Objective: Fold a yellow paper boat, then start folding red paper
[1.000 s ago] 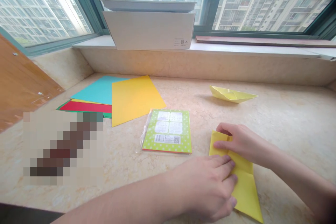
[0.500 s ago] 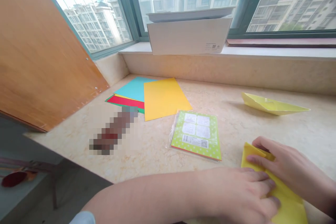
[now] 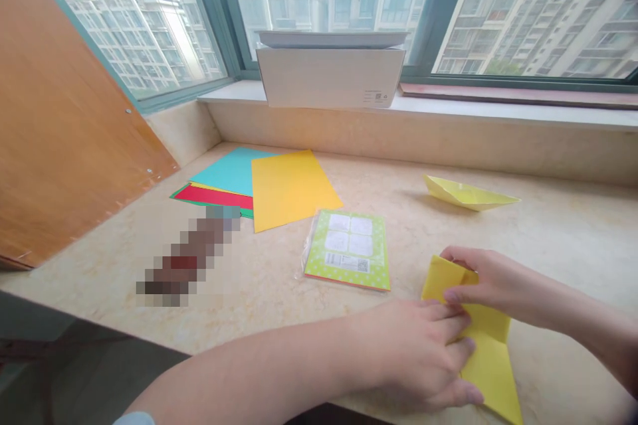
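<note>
A sheet of folded yellow paper [image 3: 491, 365] lies at the counter's right front, with crease lines across it. My left hand [image 3: 419, 348] reaches in from the left and rests on it, palm down, fingers spread over its left side. With thumb and fingers, my right hand [image 3: 486, 282] pinches the paper's upper part, where a flap is folded over. Part of the sheet is hidden under both hands. Farther back stands a pale yellow paper boat [image 3: 466, 196], apart from my hands.
A green dotted packet [image 3: 346, 249] in clear wrap lies left of my hands. Behind it are an orange-yellow sheet [image 3: 294, 189] and blue [image 3: 229, 169] and red [image 3: 214, 196] sheets. A blurred-out object [image 3: 187, 259] lies at left. A white box [image 3: 331, 76] stands on the sill.
The view has turned, so everything sits farther left. Both hands remain on the yellow paper, and more of its lower right part shows beside my left fingers.
</note>
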Available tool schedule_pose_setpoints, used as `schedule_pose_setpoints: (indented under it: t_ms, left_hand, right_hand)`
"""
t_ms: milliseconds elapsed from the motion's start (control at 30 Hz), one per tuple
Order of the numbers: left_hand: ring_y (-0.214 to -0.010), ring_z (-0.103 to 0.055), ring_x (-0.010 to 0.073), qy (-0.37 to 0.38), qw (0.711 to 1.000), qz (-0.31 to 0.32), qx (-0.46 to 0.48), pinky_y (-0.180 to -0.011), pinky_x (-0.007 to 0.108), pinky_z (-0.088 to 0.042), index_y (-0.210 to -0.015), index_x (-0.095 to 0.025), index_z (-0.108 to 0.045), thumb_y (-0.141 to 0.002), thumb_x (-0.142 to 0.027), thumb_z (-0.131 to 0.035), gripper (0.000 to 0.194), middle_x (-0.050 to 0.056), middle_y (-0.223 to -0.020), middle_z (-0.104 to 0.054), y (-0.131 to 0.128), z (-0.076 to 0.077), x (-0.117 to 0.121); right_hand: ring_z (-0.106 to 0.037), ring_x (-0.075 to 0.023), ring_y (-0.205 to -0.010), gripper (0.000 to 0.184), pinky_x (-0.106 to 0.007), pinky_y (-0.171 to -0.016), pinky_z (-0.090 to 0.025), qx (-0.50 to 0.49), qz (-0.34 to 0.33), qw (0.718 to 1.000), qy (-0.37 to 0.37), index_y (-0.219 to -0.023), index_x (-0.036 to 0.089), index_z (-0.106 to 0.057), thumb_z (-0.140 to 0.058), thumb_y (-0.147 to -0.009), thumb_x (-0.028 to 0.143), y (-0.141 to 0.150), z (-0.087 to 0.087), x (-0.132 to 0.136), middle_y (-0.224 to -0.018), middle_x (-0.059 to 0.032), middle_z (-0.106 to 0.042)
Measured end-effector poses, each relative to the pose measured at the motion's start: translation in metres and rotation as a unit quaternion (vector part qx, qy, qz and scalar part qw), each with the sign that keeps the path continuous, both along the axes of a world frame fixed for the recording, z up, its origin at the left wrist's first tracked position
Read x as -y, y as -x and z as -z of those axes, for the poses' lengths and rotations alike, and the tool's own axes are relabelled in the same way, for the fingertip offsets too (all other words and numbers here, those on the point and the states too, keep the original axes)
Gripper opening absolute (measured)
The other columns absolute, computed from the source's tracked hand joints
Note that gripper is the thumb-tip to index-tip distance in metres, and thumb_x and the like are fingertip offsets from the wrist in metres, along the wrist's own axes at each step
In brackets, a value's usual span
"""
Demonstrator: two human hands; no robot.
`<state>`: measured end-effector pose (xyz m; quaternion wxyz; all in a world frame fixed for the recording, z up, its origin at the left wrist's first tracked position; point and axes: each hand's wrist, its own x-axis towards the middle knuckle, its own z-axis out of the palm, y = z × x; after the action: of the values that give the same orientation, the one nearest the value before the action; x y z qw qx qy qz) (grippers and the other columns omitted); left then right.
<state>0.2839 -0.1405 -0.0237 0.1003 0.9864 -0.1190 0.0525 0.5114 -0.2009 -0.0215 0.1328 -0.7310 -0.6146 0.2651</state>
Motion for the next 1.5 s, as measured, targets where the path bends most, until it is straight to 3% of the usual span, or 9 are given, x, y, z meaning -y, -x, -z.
schedule_pose_setpoints:
  t_ms: [267,600,833,933,1067,1133,1200,1300,1500]
  left_hand:
    - [-0.140,-0.048,0.0304,-0.014,1.000,-0.005,-0.021,-0.119,0.037,-0.033,-0.133,-0.002,-0.060,-0.106,-0.046,-0.035,0.058,0.022,-0.139,-0.060,-0.001,-0.003,-0.001]
    - [-0.140,-0.046,0.0347,0.045,0.999,-0.001,-0.019,-0.118,0.041,-0.034,-0.130,0.001,-0.062,-0.105,-0.049,-0.040,0.060,0.025,-0.140,-0.058,-0.002,0.000,-0.003]
    - [-0.135,-0.052,0.0333,0.061,0.998,0.006,-0.012,-0.114,0.042,-0.040,-0.120,-0.003,-0.065,-0.105,-0.047,-0.039,0.053,0.023,-0.131,-0.064,-0.003,0.002,-0.005]
    - [-0.122,-0.061,0.0265,0.146,0.988,-0.003,0.052,-0.108,0.038,-0.047,-0.115,-0.009,-0.066,-0.105,-0.034,-0.039,0.038,0.017,-0.124,-0.068,-0.005,0.005,-0.010]
    - [-0.120,-0.060,0.0255,0.296,0.915,-0.165,0.217,-0.104,0.042,-0.050,-0.131,-0.014,-0.057,-0.096,-0.027,-0.052,0.037,0.015,-0.131,-0.063,-0.008,0.001,-0.021]
    - [-0.111,-0.063,0.0259,0.377,0.869,-0.244,0.209,-0.094,0.042,-0.054,-0.131,-0.015,-0.056,-0.093,-0.033,-0.060,0.042,0.015,-0.128,-0.064,-0.010,-0.004,-0.027]
    - [-0.087,-0.065,0.0212,0.455,0.843,-0.257,0.124,-0.074,0.034,-0.054,-0.108,-0.014,-0.065,-0.096,-0.042,-0.057,0.031,0.010,-0.102,-0.070,-0.011,-0.007,-0.032]
    - [-0.063,-0.052,0.0139,0.522,0.810,-0.259,0.061,-0.055,0.025,-0.038,-0.075,-0.014,-0.061,-0.101,-0.049,-0.047,0.046,0.002,-0.068,-0.057,-0.013,-0.008,-0.037]
    - [-0.066,-0.050,0.0137,0.606,0.730,-0.296,0.112,-0.057,0.024,-0.035,-0.082,-0.015,-0.062,-0.098,-0.058,-0.052,0.047,0.002,-0.076,-0.059,-0.016,0.003,-0.037]
  right_hand:
    - [-0.047,-0.0148,-0.061,0.026,-0.030,-0.056,-0.032,0.042,0.003,0.999,0.018,-0.070,0.022,-0.047,-0.068,-0.079,0.034,0.012,0.001,-0.011,-0.066,0.0031,-0.055]
    - [-0.044,-0.0133,-0.056,0.031,-0.028,-0.053,-0.029,0.053,0.026,0.998,-0.033,-0.065,0.023,-0.038,-0.065,-0.079,0.028,0.023,0.006,-0.002,-0.057,0.0054,-0.050]
    - [-0.054,-0.0162,-0.064,0.018,-0.030,-0.059,-0.037,0.020,0.018,0.999,-0.022,-0.078,0.022,-0.060,-0.067,-0.084,0.037,0.013,-0.008,0.002,-0.069,0.0017,-0.063]
    - [-0.057,-0.0165,-0.069,0.020,-0.030,-0.063,-0.041,-0.030,0.001,0.999,-0.021,-0.083,0.022,-0.066,-0.065,-0.088,0.040,0.002,-0.021,0.003,-0.077,0.0006,-0.066]
    - [-0.063,-0.0188,-0.079,0.026,-0.030,-0.069,-0.047,-0.173,-0.023,0.985,-0.014,-0.093,0.021,-0.071,-0.068,-0.089,0.046,-0.007,-0.038,0.005,-0.086,-0.0018,-0.071]
    - [-0.065,-0.0198,-0.081,0.030,-0.031,-0.070,-0.049,-0.232,-0.026,0.972,-0.026,-0.091,0.020,-0.073,-0.073,-0.086,0.049,-0.006,-0.042,0.004,-0.087,-0.0030,-0.073]
    - [-0.065,-0.0193,-0.078,0.030,-0.031,-0.069,-0.049,-0.244,-0.019,0.967,-0.068,-0.087,0.019,-0.074,-0.077,-0.083,0.049,-0.002,-0.044,-0.001,-0.084,-0.0029,-0.072]
    - [-0.064,-0.0186,-0.076,0.032,-0.031,-0.069,-0.048,-0.220,0.019,0.962,-0.158,-0.096,0.020,-0.074,-0.080,-0.081,0.048,0.005,-0.041,-0.009,-0.081,-0.0016,-0.070]
    - [-0.072,-0.0230,-0.094,0.063,-0.035,-0.081,-0.054,-0.396,0.077,0.893,-0.199,-0.140,0.027,-0.053,-0.070,-0.088,0.059,0.003,-0.027,-0.008,-0.110,-0.0087,-0.075]
